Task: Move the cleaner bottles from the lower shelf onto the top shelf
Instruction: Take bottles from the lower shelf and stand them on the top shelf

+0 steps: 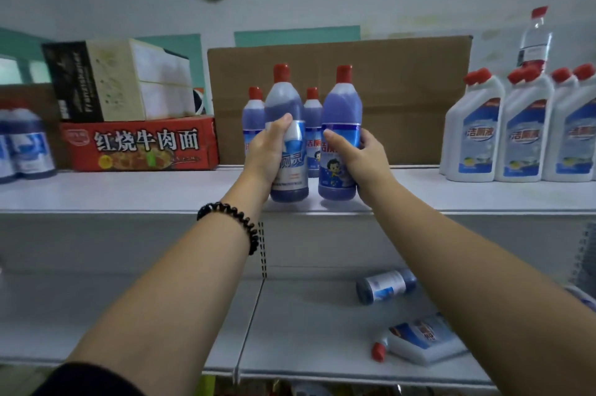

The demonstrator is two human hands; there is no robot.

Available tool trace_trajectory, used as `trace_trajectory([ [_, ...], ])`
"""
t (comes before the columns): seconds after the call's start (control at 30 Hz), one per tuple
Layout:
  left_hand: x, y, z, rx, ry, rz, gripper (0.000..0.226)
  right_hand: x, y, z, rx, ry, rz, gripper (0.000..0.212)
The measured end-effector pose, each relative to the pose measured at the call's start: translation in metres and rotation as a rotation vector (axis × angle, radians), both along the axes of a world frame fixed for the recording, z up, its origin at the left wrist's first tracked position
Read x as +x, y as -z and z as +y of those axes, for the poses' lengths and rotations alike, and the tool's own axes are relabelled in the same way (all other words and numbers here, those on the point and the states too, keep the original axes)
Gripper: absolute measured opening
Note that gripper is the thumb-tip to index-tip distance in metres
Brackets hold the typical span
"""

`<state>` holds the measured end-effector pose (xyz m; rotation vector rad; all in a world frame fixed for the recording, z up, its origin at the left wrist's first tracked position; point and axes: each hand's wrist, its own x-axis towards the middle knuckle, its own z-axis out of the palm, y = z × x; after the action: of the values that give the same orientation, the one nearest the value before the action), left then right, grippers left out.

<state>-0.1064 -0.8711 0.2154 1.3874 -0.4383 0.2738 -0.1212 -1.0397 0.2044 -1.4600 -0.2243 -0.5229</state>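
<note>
Head view is showing two blue bottles being set upright near the front edge of the top shelf [129, 192], about midway along it. The left hand [269, 150] is holding the left bottle [283, 99], its fingers [283, 123] curling round the label. The right hand [354, 157] is gripping the right bottle [342, 108] the same way. Both grips are sitting at mid-body, probably so the bases are landing flat and the bottles are standing plumb. Whether the bases are already touching the shelf, I cannot tell. They are lining up just in front of two back bottles [254, 115], likely forming a second row. On the lower shelf [306, 315], a blue bottle [385, 286] and a white bottle [419, 341] are lying on their sides towards its right end, not yet moved.
</note>
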Motion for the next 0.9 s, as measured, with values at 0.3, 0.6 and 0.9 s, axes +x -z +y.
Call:
trace_trajectory([
  [0.3, 0.045, 0.009, 0.015, 0.093, -0.077, 0.007, 0.045, 0.072, -0.009, 0.008, -0.117, 0.034, 0.132, 0.054],
  [0.6, 0.061, 0.017, 0.017, 0.192, -0.027, -0.046, 0.06, 0.088, -0.004, 0.009, -0.418, 0.151, 0.112, 0.058],
  [0.9, 0.06, 0.019, 0.017, 0.181, -0.008, -0.013, 0.059, 0.092, 0.01, 0.003, -0.535, 0.147, 0.196, 0.047],
])
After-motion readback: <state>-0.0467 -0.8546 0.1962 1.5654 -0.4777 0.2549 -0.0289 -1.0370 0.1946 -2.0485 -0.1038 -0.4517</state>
